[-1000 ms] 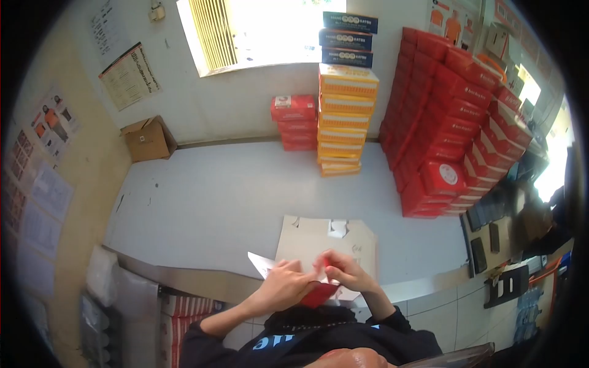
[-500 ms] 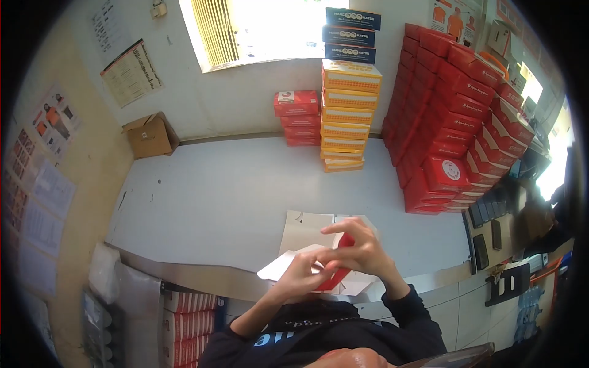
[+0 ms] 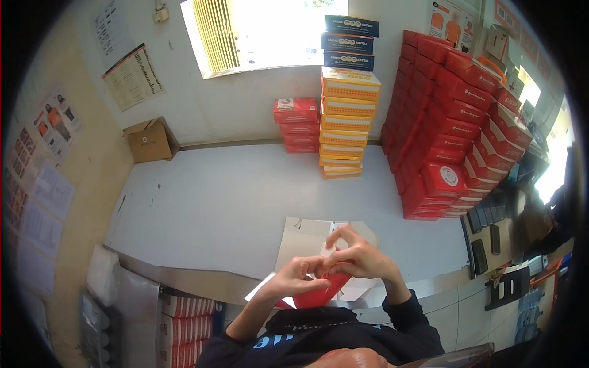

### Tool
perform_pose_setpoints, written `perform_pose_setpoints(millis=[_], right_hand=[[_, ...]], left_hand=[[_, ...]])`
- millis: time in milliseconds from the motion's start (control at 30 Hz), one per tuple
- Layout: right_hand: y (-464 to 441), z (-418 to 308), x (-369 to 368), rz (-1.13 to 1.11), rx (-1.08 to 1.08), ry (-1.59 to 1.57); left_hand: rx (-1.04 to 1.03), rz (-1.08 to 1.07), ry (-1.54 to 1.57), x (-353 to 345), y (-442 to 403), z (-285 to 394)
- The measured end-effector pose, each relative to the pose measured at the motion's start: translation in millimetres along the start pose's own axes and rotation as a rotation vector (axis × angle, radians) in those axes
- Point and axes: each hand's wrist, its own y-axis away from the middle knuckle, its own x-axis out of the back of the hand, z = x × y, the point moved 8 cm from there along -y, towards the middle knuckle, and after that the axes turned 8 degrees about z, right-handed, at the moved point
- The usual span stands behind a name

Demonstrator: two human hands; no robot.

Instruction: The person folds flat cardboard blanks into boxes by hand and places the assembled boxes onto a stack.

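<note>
A partly folded red cardboard box (image 3: 316, 296) is held between my hands at the front edge of the table, close to my body. My left hand (image 3: 299, 277) grips its left part, thumb stretched across the red side. Fingers of my right hand (image 3: 363, 256) are bent and pinch the box's upper edge, touching the left fingertips. A white flap sticks out at the lower left, beneath my left wrist. Under and behind the box lies flat, unfolded cardboard (image 3: 297, 238), pale side up; my hands hide part of it.
On the table (image 3: 202, 208), a tall stack of red boxes (image 3: 442, 116) stands at right. Yellow boxes (image 3: 348, 110) topped by dark blue boxes (image 3: 350, 44) stand at the back, beside smaller red boxes (image 3: 296, 111). A brown carton (image 3: 149, 141) sits at the left corner.
The red box has turned and tipped, so more of its red side faces up. My left thumb now spreads across it, and both hands have shifted slightly.
</note>
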Motion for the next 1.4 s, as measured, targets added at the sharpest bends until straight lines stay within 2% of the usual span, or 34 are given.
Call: perform_pose_setpoints(millis=[33,67,100,167,200,267,300,367,400,433,467,533,600,667,700,767,900,967,1033,1100,1133,1167,1200,1233,1300,1333,1367,1400], right_hand=[[-5.3,-14.7,10.9,0.117,0.115,0.174],[-6.1,-28.1,18.2,0.229,0.231,0.348],[-2.6,-28.7,13.9,0.224,0.231,0.346],[17.6,-12.7,37.4,0.662,-0.069,0.361],[27.0,-3.9,45.7,0.789,-0.145,0.097],[6.4,-25.7,28.9,0.715,-0.153,0.189],[-5.7,-34.8,12.6,0.651,-0.173,0.278],[-2.3,-16.3,-9.4,0.667,-0.205,0.48],[4.0,2.5,-3.1,0.67,-0.272,0.362],[7.2,13.7,7.7,0.668,-0.334,0.249],[12.6,9.2,30.3,0.806,-0.273,0.21],[20.1,8.6,56.9,0.891,-0.287,0.013],[12.0,-7.0,62.9,0.901,-0.297,-0.046],[-25.3,-34.0,29.6,0.662,-0.182,0.093],[-34.7,-35.0,11.5,0.613,-0.197,0.195],[-35.0,-11.8,-5.8,0.529,-0.333,0.186],[-15.8,1.2,26.3,0.631,-0.303,0.02],[-15.2,-11.8,47.1,0.742,-0.204,-0.177],[-21.0,-17.1,34.2,0.757,-0.213,-0.167],[-34.7,-37.9,2.0,0.598,-0.111,0.225],[-37.9,-43.8,-10.0,0.492,-0.027,0.438],[-33.1,-44.5,-9.0,0.497,-0.022,0.441],[-27.7,-42.9,-11.2,0.437,-0.021,0.413],[-24.9,-41.1,-13.0,0.372,-0.019,0.387],[-21.7,-40.7,-9.8,0.408,-0.062,0.375],[-19.9,-30.7,-8.8,0.42,-0.198,0.306],[-18.6,-20.4,-7.3,0.43,-0.328,0.237],[-22.3,-20.0,1.5,0.429,-0.317,0.24]], left_hand=[[0.002,-0.001,0.002,-1.7,-0.5,-2.0],[-0.026,0.131,-0.018,7.7,-1.6,-3.2],[-0.054,0.266,-0.039,17.2,-1.6,-3.7],[-0.227,0.562,0.041,45.9,-2.1,11.0],[-0.232,0.684,0.138,55.7,-0.9,16.9],[-0.272,0.854,0.336,68.1,1.3,7.5],[-0.275,0.858,0.338,65.2,-0.4,10.7],[-0.348,0.81,0.219,53.0,-2.3,31.2],[-0.452,0.917,0.217,52.6,4.0,39.2],[-0.457,0.913,0.221,54.3,9.0,42.7],[-0.521,0.937,0.13,60.5,22.8,51.5],[-0.603,1.015,-0.001,74.8,42.4,61.5],[-0.586,1.028,0.04,74.4,46.0,69.5],[-0.601,1.011,0.112,66.1,44.6,81.3],[-0.593,1.011,0.109,61.9,44.0,81.3],[-0.6,1.024,0.084,59.7,44.0,83.5],[-0.578,1.042,0.031,75.3,58.4,79.4],[-0.76,1.05,-0.031,73.4,64.4,92.0],[-0.751,1.062,-0.067,68.0,49.9,83.0],[-0.738,1.069,-0.107,67.5,45.1,81.6],[-0.623,1.016,-0.223,71.2,38.9,81.4],[-0.517,0.957,-0.339,76.7,33.5,81.5],[-0.386,0.891,-0.327,84.1,33.0,74.6],[-0.399,0.892,-0.326,81.2,31.3,72.6],[-0.625,0.738,-0.567,49.8,29.0,72.6],[-0.457,0.726,-0.422,52.9,25.0,50.6],[-0.465,0.73,-0.423,55.0,26.4,47.2],[-0.466,0.741,-0.306,57.5,28.5,51.3]])
